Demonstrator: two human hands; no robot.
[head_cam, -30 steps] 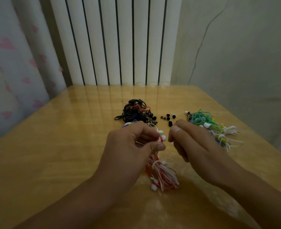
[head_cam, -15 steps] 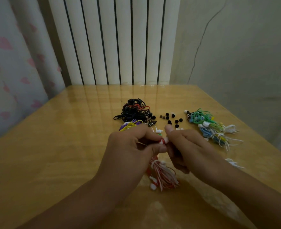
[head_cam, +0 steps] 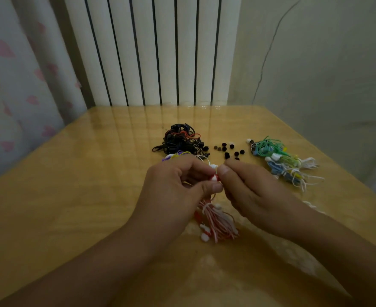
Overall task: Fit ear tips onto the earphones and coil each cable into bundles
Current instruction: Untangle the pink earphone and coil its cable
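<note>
Left hand pinches a red-white earbud; right hand pinches something unseen against it. The right hand closed in from one o'clock, so a tip is likely seating.

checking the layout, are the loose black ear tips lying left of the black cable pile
No, the ear tips lie right of the black cable pile.
</note>
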